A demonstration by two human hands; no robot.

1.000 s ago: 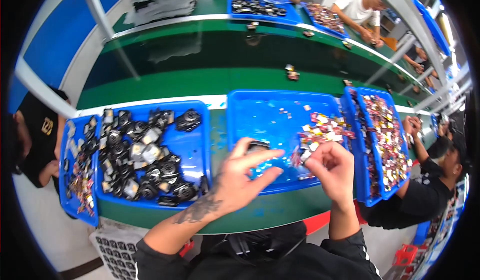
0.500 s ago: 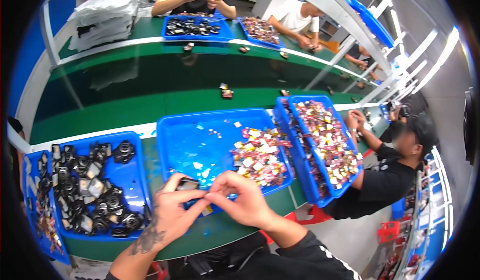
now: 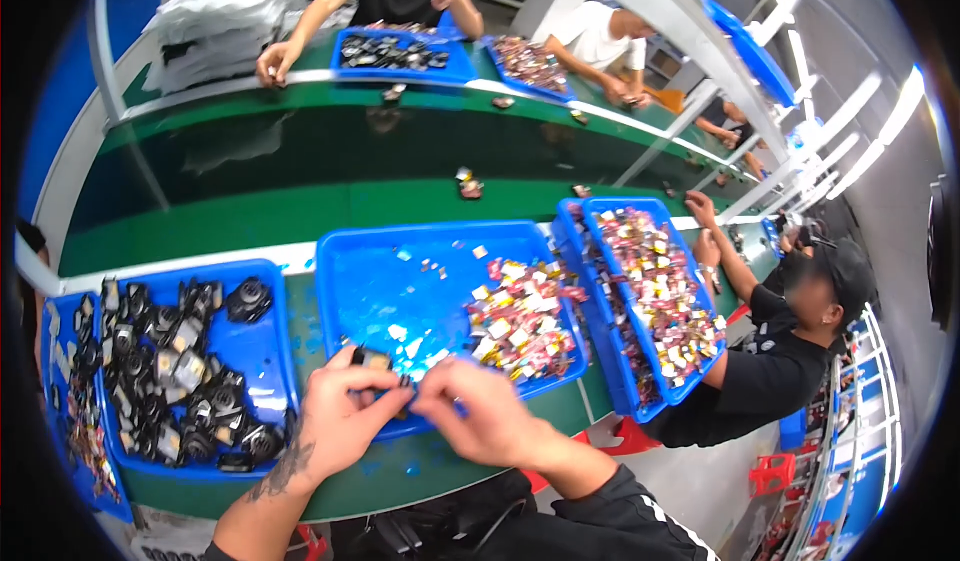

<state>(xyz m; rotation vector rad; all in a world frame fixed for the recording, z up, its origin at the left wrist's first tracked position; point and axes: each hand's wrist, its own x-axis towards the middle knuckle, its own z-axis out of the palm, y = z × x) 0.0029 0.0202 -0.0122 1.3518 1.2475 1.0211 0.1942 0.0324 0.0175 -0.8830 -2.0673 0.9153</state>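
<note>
While curled, right hand (image 3: 484, 413) beside left (image 3: 342, 413).

Close head-height fisheye view, downward over the green workbench (image 3: 375, 483)

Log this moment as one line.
left hand: holding small black boxy part | right hand: close beside left, contents unclear | blue rectangular plastic tray: red-and-white pieces heaped right

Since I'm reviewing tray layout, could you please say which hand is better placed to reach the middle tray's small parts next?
Probably the right hand: it is nearer the pile of small parts, while the left hand is farther left and holds a dark part.
</note>
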